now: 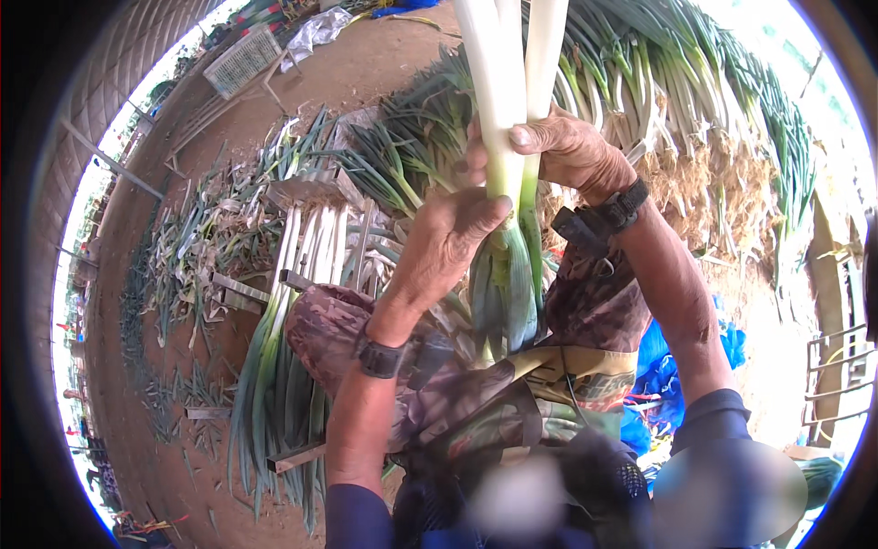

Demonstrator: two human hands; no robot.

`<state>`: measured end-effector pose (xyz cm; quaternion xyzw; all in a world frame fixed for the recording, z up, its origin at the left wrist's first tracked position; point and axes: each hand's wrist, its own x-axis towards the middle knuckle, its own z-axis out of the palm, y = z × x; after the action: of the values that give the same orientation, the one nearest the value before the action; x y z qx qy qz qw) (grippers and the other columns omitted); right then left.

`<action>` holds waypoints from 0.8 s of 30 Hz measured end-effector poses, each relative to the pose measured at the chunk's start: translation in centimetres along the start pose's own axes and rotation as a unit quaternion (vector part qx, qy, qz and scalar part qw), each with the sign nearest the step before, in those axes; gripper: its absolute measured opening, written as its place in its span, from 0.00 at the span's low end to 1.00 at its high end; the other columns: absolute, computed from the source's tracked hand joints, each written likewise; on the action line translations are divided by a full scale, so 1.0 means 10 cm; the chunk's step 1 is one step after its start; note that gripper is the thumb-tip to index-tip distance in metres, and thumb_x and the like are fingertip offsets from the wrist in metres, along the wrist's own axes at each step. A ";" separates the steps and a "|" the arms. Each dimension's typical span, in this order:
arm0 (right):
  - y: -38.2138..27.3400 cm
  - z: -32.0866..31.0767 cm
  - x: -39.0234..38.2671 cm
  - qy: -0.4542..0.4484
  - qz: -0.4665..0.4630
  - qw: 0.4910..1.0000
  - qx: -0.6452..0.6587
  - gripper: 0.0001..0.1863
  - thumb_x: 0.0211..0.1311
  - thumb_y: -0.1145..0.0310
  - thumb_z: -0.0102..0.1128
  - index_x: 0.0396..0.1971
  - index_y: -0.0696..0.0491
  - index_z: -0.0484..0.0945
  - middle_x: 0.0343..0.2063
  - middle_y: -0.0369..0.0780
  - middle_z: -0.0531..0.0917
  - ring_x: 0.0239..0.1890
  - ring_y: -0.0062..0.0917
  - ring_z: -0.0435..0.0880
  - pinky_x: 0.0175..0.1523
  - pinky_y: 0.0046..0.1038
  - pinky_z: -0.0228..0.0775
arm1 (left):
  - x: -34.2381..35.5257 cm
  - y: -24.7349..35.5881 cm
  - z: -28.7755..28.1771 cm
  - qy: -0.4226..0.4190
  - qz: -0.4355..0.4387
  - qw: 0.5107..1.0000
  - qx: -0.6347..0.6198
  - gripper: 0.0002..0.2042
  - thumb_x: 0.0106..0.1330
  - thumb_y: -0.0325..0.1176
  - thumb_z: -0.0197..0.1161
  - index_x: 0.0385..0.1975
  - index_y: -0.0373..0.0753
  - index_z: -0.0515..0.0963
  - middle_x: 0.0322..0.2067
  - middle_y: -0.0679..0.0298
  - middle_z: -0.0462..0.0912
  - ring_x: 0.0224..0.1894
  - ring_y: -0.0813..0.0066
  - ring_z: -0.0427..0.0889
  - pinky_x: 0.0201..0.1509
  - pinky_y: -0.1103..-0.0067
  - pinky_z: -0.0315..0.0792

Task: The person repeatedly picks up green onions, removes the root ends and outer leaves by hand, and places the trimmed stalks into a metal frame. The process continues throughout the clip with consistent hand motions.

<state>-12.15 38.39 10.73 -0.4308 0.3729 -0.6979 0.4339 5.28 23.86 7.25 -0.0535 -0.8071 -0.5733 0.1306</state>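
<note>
A few thick green onions (500, 82) with long white stems stand upright before me, their green leaves hanging down toward my lap. My left hand (448, 224) is closed on them where white turns to green, the thumb lying across the front. Higher up and from the right, my right hand (581, 156) is closed around the same stems with its thumb pressed on one. The upper ends of the stems run out of the picture, and some fingers of both hands are hidden behind the stems.
To my left, trimmed green onions (315, 247) lie on a metal rack (297, 457). Leaf scraps (206, 247) litter the earth floor beyond. A large pile of rooted green onions (686, 119) lies ahead right. A pale crate (242, 61) stands far left; blue plastic (663, 380) lies by my right leg.
</note>
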 end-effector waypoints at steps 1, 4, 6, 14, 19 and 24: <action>0.03 0.00 0.00 0.009 -0.008 1.000 0.009 0.28 0.57 0.61 0.78 0.52 0.62 0.79 0.39 0.49 0.88 0.43 0.38 0.90 0.54 0.40 0.84 | -0.01 -0.01 0.02 0.011 0.005 1.000 -0.014 0.30 0.72 0.58 0.63 0.42 0.28 0.82 0.30 0.66 0.83 0.31 0.77 0.76 0.38 0.79 0.71; 0.12 0.03 -0.02 0.012 -0.016 1.000 0.023 0.26 0.58 0.62 0.77 0.51 0.62 0.79 0.38 0.49 0.88 0.44 0.37 0.90 0.54 0.40 0.84 | -0.05 -0.03 0.06 0.016 -0.020 0.998 -0.050 0.27 0.71 0.56 0.65 0.42 0.29 0.83 0.29 0.64 0.84 0.33 0.76 0.79 0.40 0.79 0.73; 0.18 0.04 -0.04 0.030 -0.015 0.999 0.031 0.25 0.59 0.64 0.76 0.51 0.61 0.79 0.38 0.49 0.88 0.43 0.37 0.90 0.52 0.39 0.85 | -0.05 -0.07 0.12 0.024 -0.039 0.994 -0.097 0.23 0.69 0.48 0.70 0.47 0.30 0.81 0.32 0.63 0.85 0.36 0.75 0.81 0.43 0.78 0.75; 0.33 0.03 -0.05 0.073 0.018 0.997 -0.019 0.25 0.59 0.67 0.77 0.54 0.60 0.79 0.38 0.48 0.89 0.40 0.34 0.91 0.50 0.36 0.87 | -0.10 -0.30 0.43 -0.009 0.064 0.993 -0.095 0.40 0.52 0.33 0.82 0.64 0.39 0.66 0.50 0.60 0.78 0.47 0.67 0.83 0.58 0.70 0.80; 0.28 0.23 0.01 0.067 0.015 0.998 -0.015 0.28 0.58 0.65 0.77 0.55 0.61 0.78 0.39 0.47 0.89 0.42 0.33 0.90 0.53 0.36 0.86 | -0.09 -0.26 0.12 -0.045 -0.017 0.991 -0.126 0.32 0.53 0.38 0.82 0.57 0.36 0.75 0.44 0.64 0.82 0.46 0.70 0.83 0.56 0.72 0.80; 0.31 0.42 0.02 0.057 0.029 0.998 -0.027 0.28 0.57 0.64 0.78 0.54 0.62 0.79 0.41 0.47 0.89 0.42 0.31 0.89 0.52 0.34 0.84 | -0.03 -0.33 0.32 0.048 -0.116 0.964 -0.233 0.25 0.55 0.30 0.80 0.52 0.37 0.76 0.43 0.68 0.81 0.47 0.75 0.83 0.53 0.76 0.80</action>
<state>-7.48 36.56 9.49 -0.3908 0.4281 -0.6983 0.4201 4.34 25.71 3.13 0.0397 -0.6449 -0.7584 0.0857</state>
